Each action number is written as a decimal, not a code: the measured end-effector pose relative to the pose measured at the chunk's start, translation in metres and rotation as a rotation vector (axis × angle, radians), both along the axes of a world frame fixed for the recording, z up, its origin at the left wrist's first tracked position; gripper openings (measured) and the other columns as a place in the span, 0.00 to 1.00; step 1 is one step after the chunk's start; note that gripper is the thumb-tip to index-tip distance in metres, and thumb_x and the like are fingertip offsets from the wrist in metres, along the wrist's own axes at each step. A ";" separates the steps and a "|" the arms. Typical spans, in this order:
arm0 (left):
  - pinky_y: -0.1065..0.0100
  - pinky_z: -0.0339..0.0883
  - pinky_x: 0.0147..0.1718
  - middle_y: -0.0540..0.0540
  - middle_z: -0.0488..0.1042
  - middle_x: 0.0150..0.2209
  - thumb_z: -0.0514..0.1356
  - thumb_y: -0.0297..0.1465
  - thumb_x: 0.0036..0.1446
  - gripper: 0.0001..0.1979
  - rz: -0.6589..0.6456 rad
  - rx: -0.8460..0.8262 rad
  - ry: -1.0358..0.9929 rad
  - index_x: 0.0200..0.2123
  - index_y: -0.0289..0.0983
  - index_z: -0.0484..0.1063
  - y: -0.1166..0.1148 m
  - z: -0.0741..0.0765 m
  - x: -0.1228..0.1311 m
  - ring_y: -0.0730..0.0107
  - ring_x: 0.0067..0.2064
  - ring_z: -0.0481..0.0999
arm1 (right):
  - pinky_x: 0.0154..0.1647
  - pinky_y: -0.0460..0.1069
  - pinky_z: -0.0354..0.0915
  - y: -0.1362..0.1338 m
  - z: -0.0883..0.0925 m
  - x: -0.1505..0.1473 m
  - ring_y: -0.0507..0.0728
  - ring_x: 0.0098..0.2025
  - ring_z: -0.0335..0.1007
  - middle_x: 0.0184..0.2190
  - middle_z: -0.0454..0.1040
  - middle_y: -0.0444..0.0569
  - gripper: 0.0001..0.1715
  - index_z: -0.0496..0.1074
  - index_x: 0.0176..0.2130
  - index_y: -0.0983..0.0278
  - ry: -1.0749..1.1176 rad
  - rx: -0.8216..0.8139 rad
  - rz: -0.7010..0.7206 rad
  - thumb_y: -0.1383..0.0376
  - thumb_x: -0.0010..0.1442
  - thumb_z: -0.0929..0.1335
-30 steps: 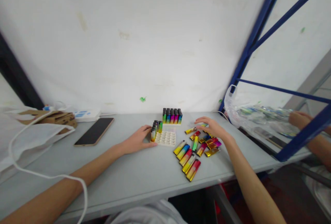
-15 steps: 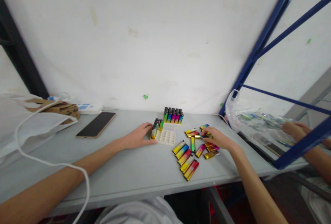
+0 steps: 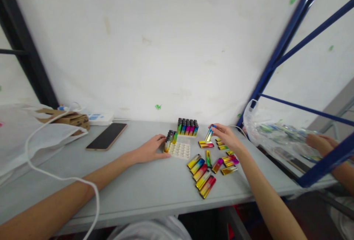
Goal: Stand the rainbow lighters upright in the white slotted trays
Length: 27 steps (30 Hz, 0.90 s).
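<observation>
My left hand (image 3: 151,148) rests on the grey table (image 3: 138,184), its fingers curled against the left edge of a white slotted tray (image 3: 180,150) that holds a few upright lighters (image 3: 170,139). Raised just above the table, my right hand (image 3: 225,135) pinches a blue-and-gold lighter (image 3: 209,133) at a tilt. Several rainbow-coloured lighters (image 3: 203,173) lie loose on the table below and around that hand. A full block of upright lighters (image 3: 187,127) stands behind the tray, near the wall.
A phone (image 3: 106,136) lies face down at the left, beside a cardboard piece (image 3: 68,118), a power strip (image 3: 99,117) and a white bag with a cord (image 3: 33,136). A clear plastic bag (image 3: 273,136) and blue frame (image 3: 279,44) stand right. Another person's hand (image 3: 318,142) shows far right.
My right hand has picked a lighter out of the loose pile and lifted it up and toward the tray. My left hand stays at the tray's edge.
</observation>
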State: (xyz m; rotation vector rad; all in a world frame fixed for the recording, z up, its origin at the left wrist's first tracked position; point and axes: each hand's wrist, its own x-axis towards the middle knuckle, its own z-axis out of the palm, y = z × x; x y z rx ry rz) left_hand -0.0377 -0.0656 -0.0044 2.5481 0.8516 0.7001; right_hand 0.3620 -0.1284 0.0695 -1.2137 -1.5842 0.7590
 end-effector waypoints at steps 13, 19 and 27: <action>0.48 0.66 0.70 0.31 0.74 0.63 0.68 0.60 0.62 0.39 -0.006 0.002 0.015 0.62 0.35 0.75 -0.001 -0.001 0.002 0.41 0.65 0.74 | 0.18 0.45 0.45 0.041 -0.003 -0.113 0.49 0.18 0.43 0.19 0.52 0.33 0.36 0.62 0.34 0.56 0.314 -0.138 0.037 0.29 0.58 0.71; 0.48 0.66 0.69 0.33 0.74 0.63 0.68 0.58 0.63 0.37 -0.022 0.000 0.013 0.62 0.36 0.74 -0.002 -0.002 0.002 0.42 0.65 0.74 | 0.24 0.49 0.50 0.035 -0.033 -0.128 0.54 0.24 0.53 0.18 0.59 0.42 0.32 0.59 0.23 0.57 -0.045 0.057 -0.120 0.36 0.61 0.65; 0.49 0.66 0.70 0.32 0.73 0.64 0.66 0.59 0.65 0.38 -0.015 0.019 0.034 0.64 0.36 0.73 -0.005 0.000 0.002 0.43 0.66 0.73 | 0.31 0.50 0.52 0.029 -0.039 -0.129 0.55 0.28 0.58 0.21 0.62 0.42 0.23 0.61 0.24 0.58 -0.207 0.164 -0.132 0.45 0.61 0.62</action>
